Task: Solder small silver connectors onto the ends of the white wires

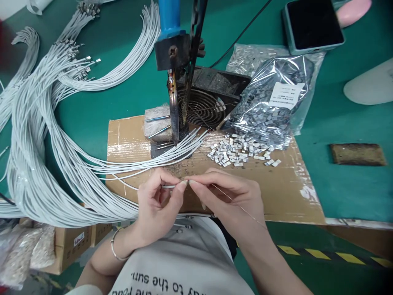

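Note:
My left hand (161,203) is closed in a pinch on a white cable (167,187), whose tip disappears between the fingertips. Touching it, my right hand (231,198) pinches with thumb and forefinger at the cable's end; any small part there is hidden. A thin silvery wire (239,207) comes out between the right fingers and runs back over that hand toward the wrist. Just beyond both hands, several loose white cable ends (172,155) lie across the cardboard (276,192). Small metal connector shells (236,149) are heaped to the right.
A soldering iron (173,106) points down from a blue-handled stand, before a black fan (205,102). Large white cable bundles (37,164) fill the left. A clear bag of connector shells (264,106), a brown block (357,154) and a dark-screened device (313,26) stand right.

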Tool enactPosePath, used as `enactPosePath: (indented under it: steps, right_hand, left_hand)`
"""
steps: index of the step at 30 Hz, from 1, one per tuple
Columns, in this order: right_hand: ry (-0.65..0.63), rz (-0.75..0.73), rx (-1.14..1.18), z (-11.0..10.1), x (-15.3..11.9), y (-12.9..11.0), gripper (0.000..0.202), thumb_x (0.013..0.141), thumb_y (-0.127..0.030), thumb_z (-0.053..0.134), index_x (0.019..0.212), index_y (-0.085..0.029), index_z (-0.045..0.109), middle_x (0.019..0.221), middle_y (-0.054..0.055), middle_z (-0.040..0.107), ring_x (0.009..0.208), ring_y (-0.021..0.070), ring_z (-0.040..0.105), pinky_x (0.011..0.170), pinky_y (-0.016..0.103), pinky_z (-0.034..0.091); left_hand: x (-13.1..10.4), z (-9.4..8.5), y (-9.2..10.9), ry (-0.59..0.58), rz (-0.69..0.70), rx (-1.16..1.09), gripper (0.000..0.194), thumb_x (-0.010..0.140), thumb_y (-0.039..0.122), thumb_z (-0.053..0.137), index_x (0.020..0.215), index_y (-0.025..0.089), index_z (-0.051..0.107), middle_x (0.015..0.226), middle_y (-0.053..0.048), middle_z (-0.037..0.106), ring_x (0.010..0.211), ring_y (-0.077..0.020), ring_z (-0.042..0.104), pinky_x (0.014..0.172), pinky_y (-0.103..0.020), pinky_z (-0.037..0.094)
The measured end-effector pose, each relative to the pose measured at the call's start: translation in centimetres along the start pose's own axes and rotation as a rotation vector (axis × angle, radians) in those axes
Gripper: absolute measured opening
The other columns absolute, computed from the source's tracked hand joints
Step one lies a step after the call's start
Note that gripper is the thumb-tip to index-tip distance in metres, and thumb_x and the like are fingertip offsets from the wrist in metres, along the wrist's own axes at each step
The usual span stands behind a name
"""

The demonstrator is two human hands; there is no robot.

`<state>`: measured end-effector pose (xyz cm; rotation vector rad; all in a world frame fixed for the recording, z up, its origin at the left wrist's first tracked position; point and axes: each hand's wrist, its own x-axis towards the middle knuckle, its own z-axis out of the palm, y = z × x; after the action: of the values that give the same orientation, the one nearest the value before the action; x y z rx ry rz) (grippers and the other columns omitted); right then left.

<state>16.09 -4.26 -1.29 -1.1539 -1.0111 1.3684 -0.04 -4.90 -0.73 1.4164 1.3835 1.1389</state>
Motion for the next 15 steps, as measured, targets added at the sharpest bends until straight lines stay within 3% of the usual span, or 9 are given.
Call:
enactPosePath:
  steps: [6,11,15]
  right_hand:
    - [0.066,0.079,0.143,1.0,-0.2,0.5,0.012,0.086,-0.021,0.083,0.076,-0.026,0.087,0.056,-0.004,0.059,0.046,0.0077,0.043,0.042,0.022,0.034]
    - [0.154,0.141,0.301,2.5,-0.9,1.4,0.011,0.084,-0.027,0.085,0.073,-0.024,0.085,0.052,-0.004,0.055,0.044,0.0085,0.041,0.038,0.021,0.031]
    - [0.261,0.059,0.293,4.2,-1.4,2.2,0.014,0.086,-0.023,0.081,0.073,-0.025,0.084,0.054,-0.004,0.057,0.045,0.0083,0.04,0.041,0.021,0.032]
  left_hand:
    - [-0.8,0.3,-0.9,0.043,0.111,0.065,0.015,0.099,0.017,0.076,0.088,0.022,0.068,0.071,0.003,0.063,0.053,-0.0091,0.043,0.05,-0.024,0.036]
    - [-0.8,0.3,-0.4,0.02,-0.053,-0.063,0.028,0.104,0.032,0.074,0.081,0.022,0.063,0.063,0.005,0.051,0.05,-0.0096,0.04,0.046,-0.024,0.031]
    - [-0.5,0.4,-0.2,0.004,-0.161,-0.222,0.036,0.106,0.038,0.072,0.077,0.022,0.058,0.065,0.004,0.051,0.056,-0.0111,0.041,0.051,-0.023,0.037]
